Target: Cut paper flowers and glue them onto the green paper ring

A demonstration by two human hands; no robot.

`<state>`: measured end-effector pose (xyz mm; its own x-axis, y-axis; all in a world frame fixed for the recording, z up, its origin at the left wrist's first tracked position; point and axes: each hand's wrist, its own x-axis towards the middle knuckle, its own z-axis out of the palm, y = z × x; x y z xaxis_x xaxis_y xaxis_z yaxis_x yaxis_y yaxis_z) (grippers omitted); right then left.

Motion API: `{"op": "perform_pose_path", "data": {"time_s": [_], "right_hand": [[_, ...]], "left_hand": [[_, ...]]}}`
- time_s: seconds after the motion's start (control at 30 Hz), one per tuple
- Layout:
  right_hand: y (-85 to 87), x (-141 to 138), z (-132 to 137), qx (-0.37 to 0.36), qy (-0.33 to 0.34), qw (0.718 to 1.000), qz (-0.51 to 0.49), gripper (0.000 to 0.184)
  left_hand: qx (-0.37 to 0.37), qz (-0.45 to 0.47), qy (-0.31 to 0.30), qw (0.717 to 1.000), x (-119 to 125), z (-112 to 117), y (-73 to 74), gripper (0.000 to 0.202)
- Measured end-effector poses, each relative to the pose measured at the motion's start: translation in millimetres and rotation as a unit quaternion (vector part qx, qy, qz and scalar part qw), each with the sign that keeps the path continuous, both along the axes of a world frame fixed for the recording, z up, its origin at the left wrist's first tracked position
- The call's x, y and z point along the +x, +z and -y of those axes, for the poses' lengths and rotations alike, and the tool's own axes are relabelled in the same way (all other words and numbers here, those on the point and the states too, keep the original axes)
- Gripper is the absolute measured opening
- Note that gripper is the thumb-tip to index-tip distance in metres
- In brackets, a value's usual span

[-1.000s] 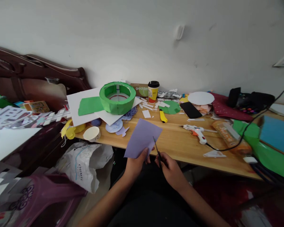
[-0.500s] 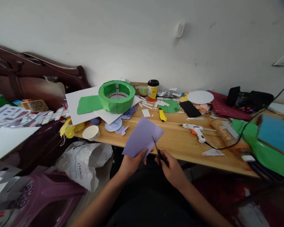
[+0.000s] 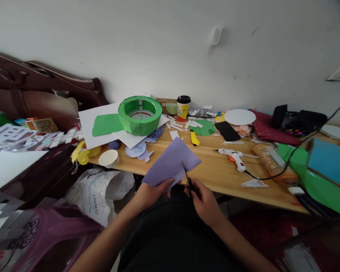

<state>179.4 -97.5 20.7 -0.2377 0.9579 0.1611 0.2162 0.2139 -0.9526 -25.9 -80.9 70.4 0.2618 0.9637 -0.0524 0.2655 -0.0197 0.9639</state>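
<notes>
Paper in a thin purple sheet is held at the lower centre of the frame, seen against the front edge of a light-brown wooden table. Its lower edge is pinched between thumb and fingers of the left hand. By the curled fingers of the right hand, slim black scissors are gripped, with the blades set at the sheet's right part; whether these are parted cannot be told. Across mid-frame the table is strewn with white offcuts. At centre left a faceted green paper ring is rested on flat white board; at centre right a white glue gun is laid near a black rectangular phone. The room is bounded above by a plain grey wall and, at upper left, by a carved dark-brown wooden headboard.
</notes>
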Motion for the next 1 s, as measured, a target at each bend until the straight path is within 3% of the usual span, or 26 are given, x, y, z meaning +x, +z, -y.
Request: {"op": "perform_pose_path", "data": {"time_s": [0.37, 0.6, 0.7, 0.77, 0.83, 0.93, 1.0], "right_hand": [[-3.5, 4.2, 0.1, 0.008, -0.016, 1.0, 0.007, 0.008], [-2.2, 8.0, -2.1, 0.011, -0.011, 1.0, 0.022, 0.009], [-2.1, 7.7, -2.9, 0.008, -0.004, 1.0, 0.023, 0.01], [-3.1, 6.6, -3.4, 0.008, -0.014, 1.0, 0.017, 0.012], [-4.4, 5.0, -4.0, 0.014, -0.027, 0.999, 0.012, 0.013], [-5.6, 1.7, -4.3, 0.025, -0.048, 0.999, -0.003, 0.014], [-5.4, -1.7, -3.5, 0.024, -0.055, 0.998, -0.017, 0.016]], "left_hand": [[-0.021, -0.034, -0.041, 0.998, -7.0, -3.2, 5.2, 0.035], [-0.034, -0.028, -0.105, 0.993, -18.6, -10.5, 23.6, 0.03], [-0.052, -0.006, -0.108, 0.993, -26.3, -15.2, 23.8, 0.026], [-0.077, 0.072, -0.073, 0.992, -27.2, -16.0, 15.1, 0.027], [-0.097, 0.206, -0.028, 0.973, -21.1, -13.0, 1.4, 0.033], [-0.089, 0.426, 0.012, 0.9, 0.7, -2.1, -18.2, 0.04], [-0.063, 0.52, 0.081, 0.848, 18.6, 4.8, -25.5, 0.039]]}}
